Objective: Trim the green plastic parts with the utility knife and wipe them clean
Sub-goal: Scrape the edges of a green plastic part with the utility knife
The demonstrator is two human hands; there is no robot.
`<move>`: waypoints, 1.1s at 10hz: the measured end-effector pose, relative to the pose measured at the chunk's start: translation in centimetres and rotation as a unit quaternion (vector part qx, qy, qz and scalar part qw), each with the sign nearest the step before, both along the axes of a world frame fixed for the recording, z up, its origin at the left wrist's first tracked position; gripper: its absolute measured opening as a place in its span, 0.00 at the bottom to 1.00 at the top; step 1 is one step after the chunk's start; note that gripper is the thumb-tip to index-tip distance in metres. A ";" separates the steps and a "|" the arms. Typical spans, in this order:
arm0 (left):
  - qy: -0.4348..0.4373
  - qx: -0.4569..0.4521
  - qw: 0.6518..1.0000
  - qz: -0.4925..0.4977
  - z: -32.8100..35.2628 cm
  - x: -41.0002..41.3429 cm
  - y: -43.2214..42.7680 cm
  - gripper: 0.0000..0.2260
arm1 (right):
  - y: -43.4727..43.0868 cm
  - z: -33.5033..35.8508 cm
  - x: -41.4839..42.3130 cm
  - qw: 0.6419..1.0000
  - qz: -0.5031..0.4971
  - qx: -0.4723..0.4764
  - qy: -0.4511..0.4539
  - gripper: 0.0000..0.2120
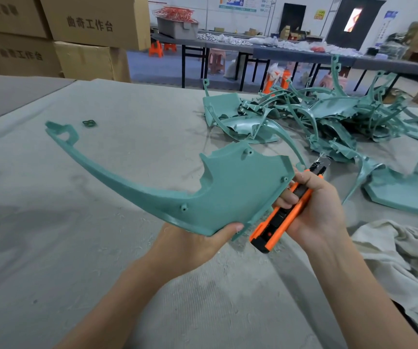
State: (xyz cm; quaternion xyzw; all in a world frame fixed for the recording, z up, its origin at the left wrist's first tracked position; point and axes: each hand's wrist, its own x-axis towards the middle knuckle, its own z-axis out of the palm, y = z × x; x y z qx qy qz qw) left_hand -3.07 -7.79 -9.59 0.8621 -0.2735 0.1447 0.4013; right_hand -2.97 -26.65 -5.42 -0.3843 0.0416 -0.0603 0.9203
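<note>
left hand (190, 244) grasping lower edge of green plastic part (230, 190), held above tabletop (102, 248). right hand (316, 205) clenched round orange utility knife (282, 217), blade at part's right edge. pile of green parts (316, 117) far right; rag (401, 255) near right.

Single view, head-worn, wide-angle. Looks forward and down across grey desk (77, 248). Forearms enter from bottom edge. Left grip (190, 245) and right grip (316, 205) sit close to lens, just below frame centre. Left grip holds green part (240, 187), right grip holds utility knife (281, 220); both fill middle. Pile of green parts (328, 114) at mid-distance, right. Stacked cartons (89, 28) top left. Long tables (303, 55) far across room, along top. Straight lines bend near frame edges.
</note>
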 end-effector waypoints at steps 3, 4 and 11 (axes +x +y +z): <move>0.011 0.060 0.997 0.036 -1.4 0.7 0.8 0.24 | 0.0 0.2 -0.5 0.992 -0.048 -0.113 0.020 0.13; 0.058 0.071 0.995 0.046 -2.2 1.2 1.1 0.27 | 0.1 0.4 -0.8 0.989 -0.042 -0.139 0.001 0.14; -0.244 0.027 0.964 0.102 -0.7 1.1 0.3 0.17 | 1.3 0.2 -1.2 0.924 -0.202 -0.319 -0.059 0.21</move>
